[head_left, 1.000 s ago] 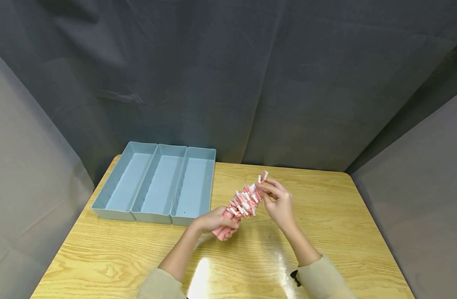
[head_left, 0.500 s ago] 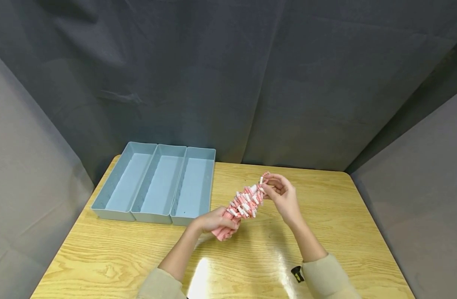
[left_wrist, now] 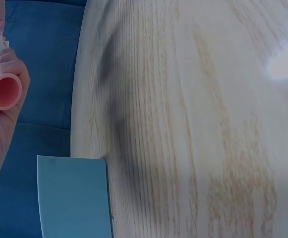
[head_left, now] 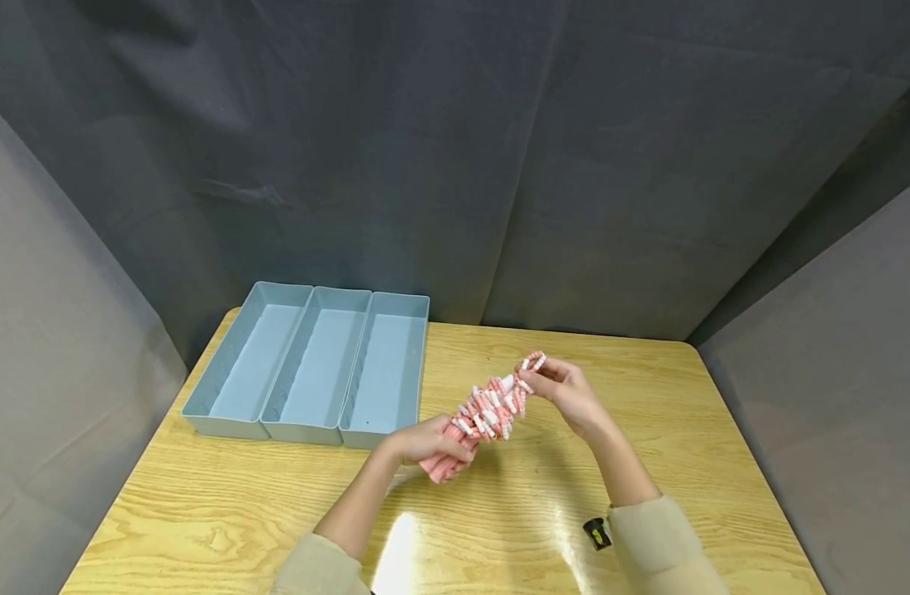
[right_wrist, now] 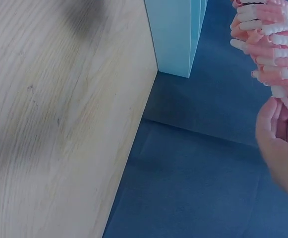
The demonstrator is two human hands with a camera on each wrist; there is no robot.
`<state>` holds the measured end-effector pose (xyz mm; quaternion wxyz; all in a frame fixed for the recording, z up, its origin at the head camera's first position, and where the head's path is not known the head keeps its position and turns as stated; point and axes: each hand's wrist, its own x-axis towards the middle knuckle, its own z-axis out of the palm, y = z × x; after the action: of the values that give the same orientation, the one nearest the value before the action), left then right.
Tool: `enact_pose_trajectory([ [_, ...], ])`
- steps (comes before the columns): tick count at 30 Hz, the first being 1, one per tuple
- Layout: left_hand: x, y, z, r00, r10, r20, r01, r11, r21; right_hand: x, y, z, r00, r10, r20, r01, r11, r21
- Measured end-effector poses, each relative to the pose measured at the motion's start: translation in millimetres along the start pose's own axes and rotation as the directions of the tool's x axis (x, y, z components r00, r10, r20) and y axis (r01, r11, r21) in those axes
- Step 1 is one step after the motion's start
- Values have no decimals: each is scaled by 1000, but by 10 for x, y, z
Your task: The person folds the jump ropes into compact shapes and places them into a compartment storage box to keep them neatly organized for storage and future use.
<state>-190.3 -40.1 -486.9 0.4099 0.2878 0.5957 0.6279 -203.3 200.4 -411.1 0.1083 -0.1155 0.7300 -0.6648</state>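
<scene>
A pink and white beaded rope, coiled round its pink handles point(head_left: 488, 411), is held above the wooden table point(head_left: 670, 430). My left hand point(head_left: 425, 440) grips the lower handle end point(head_left: 441, 467); the left wrist view shows the hollow pink handle tip point(left_wrist: 6, 90) in my fingers. My right hand point(head_left: 562, 388) pinches the top loop of beads point(head_left: 535, 361). In the right wrist view the beaded bundle point(right_wrist: 270, 47) hangs just above my fingers point(right_wrist: 275, 124).
Three light blue oblong bins point(head_left: 315, 364) stand side by side at the table's back left, just left of the bundle. A small black object point(head_left: 595, 534) sits by my right sleeve. Dark grey cloth point(head_left: 455, 165) surrounds the table.
My right hand has drawn the top bead loop a little to the right and down. The left hand has kept its grip in place.
</scene>
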Motion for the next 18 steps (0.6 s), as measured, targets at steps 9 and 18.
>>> enact_pose_trajectory([
  [9,-22,19,18,999,-49,3,49,998,-28,13,-12,15,995,62,-72,-63,998,-14],
  [18,-22,-5,17,998,-62,-9,62,998,2,5,-55,61,990,58,-132,-77,987,-144],
])
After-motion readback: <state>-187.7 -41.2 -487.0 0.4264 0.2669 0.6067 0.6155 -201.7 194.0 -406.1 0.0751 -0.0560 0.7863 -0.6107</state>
